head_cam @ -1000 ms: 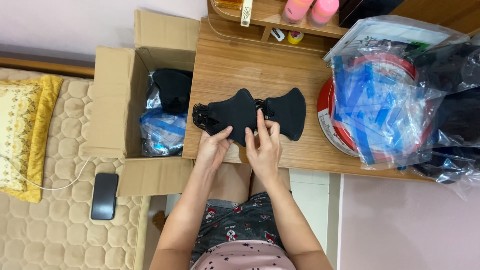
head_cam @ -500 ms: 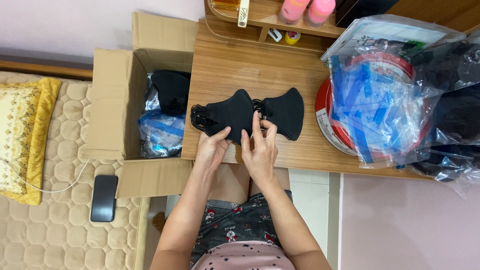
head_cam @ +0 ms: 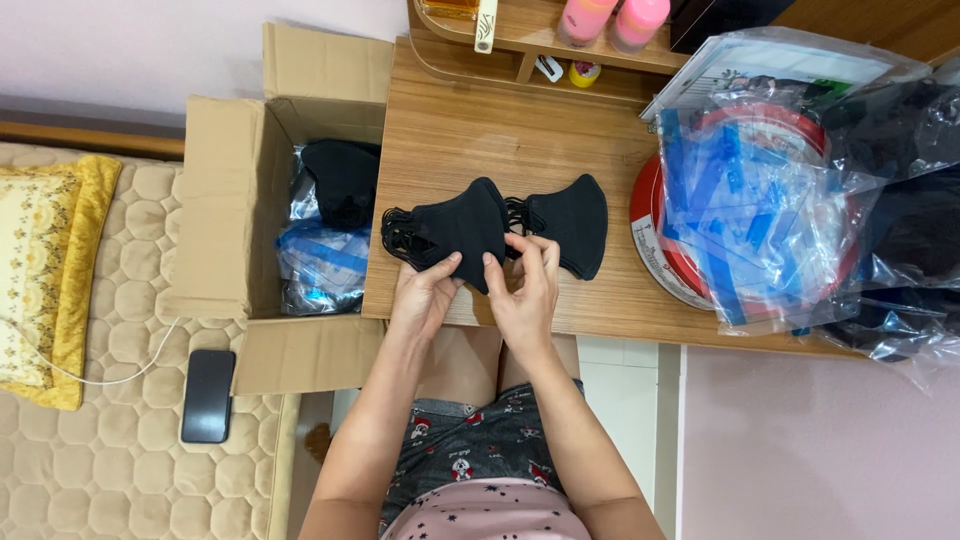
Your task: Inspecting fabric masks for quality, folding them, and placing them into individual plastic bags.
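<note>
Both hands grip one stack of black face masks [head_cam: 455,228] at the wooden worktop's [head_cam: 480,140] near edge: left hand [head_cam: 425,298] fingers pinch its lower rim, right hand [head_cam: 525,290] fingers close on its right corner. A second black stack [head_cam: 570,225] lies just beside it; clear blue-striped plastic packages [head_cam: 760,190] sit to the right.

Wooden desk [head_cam: 480,130] w/ two black mask stacks [head_cam: 500,225], red round tray [head_cam: 655,245], plastic bags [head_cam: 770,200].

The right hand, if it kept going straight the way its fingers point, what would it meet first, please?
Probably the second stack of black masks, lying just beyond the right hand; its fingertips already touch the nearer stack.
</note>
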